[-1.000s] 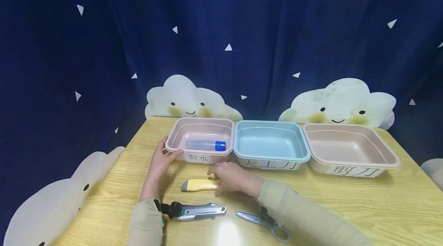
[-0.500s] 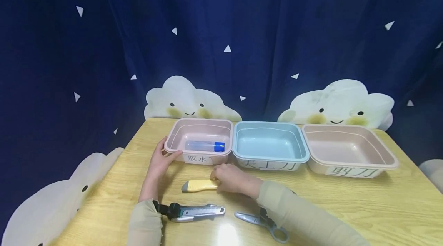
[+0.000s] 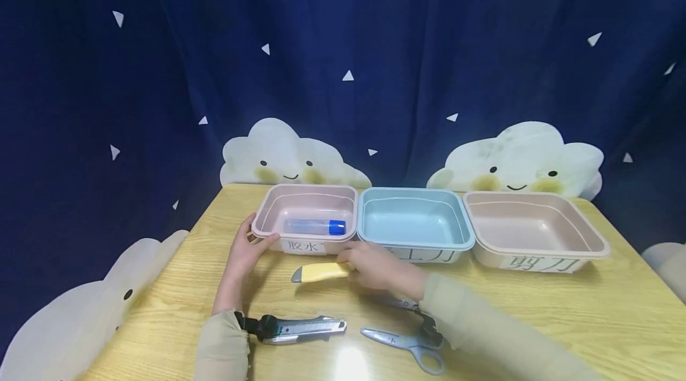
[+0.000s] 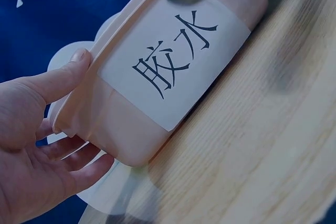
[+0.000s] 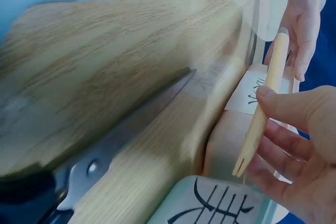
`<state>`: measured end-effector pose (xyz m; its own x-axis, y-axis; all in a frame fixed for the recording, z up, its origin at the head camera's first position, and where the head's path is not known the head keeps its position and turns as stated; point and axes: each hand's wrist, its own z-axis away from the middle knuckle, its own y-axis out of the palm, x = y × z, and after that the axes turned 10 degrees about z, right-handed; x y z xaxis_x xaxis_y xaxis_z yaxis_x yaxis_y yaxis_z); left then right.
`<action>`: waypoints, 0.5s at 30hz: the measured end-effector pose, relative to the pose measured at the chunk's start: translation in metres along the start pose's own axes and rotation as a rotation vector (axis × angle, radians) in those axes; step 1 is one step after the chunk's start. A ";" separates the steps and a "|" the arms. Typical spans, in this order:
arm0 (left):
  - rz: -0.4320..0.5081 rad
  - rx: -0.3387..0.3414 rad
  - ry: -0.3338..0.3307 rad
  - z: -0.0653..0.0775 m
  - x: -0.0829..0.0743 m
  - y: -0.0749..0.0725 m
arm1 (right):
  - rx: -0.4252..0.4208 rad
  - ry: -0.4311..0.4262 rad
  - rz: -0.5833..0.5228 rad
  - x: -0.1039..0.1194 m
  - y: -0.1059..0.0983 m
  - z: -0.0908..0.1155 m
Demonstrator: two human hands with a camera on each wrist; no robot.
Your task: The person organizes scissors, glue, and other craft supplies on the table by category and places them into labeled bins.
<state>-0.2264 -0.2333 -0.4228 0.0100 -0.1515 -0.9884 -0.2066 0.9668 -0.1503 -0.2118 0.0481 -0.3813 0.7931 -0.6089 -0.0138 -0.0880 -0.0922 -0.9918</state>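
My left hand (image 3: 243, 255) grips the near-left corner of the left pink bin (image 3: 305, 205). In the left wrist view its thumb lies on the bin's rim, the other fingers round the side. My right hand (image 3: 375, 268) holds a yellow utility knife (image 3: 321, 272) with a grey end, raised over the table before the bins. The right wrist view shows the thumb and fingers pinching the yellow knife (image 5: 265, 100) near one end. A clear glue tube (image 3: 305, 226) with a blue cap lies inside the left bin.
A blue bin (image 3: 415, 208) and another pinkish bin (image 3: 527, 208) stand to the right, all labelled in front. On the table lie a silver utility knife (image 3: 313, 327), grey-blue-handled scissors (image 3: 399, 340), and dark-handled scissors (image 5: 126, 124) partly hidden beneath the right forearm.
The yellow utility knife has come up off the table in my right hand, which has moved to the right and slightly away. My left hand has stayed on the bin.
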 end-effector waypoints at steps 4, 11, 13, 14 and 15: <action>-0.004 -0.002 -0.003 -0.001 0.001 0.000 | -0.005 0.003 -0.018 0.000 -0.006 0.008; -0.025 0.006 0.006 -0.002 -0.001 -0.001 | -0.059 -0.003 -0.045 -0.002 -0.019 0.018; -0.028 0.004 0.002 -0.001 -0.001 -0.001 | -0.075 -0.011 -0.032 -0.004 -0.023 0.019; -0.030 0.004 0.001 -0.001 -0.001 -0.001 | -0.085 -0.015 -0.031 -0.006 -0.025 0.020; -0.032 0.004 -0.001 -0.001 -0.002 -0.001 | -0.093 -0.019 -0.021 -0.008 -0.026 0.021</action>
<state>-0.2272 -0.2343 -0.4211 0.0176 -0.1821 -0.9831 -0.2023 0.9623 -0.1818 -0.2031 0.0722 -0.3579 0.8069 -0.5907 0.0039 -0.1257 -0.1781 -0.9760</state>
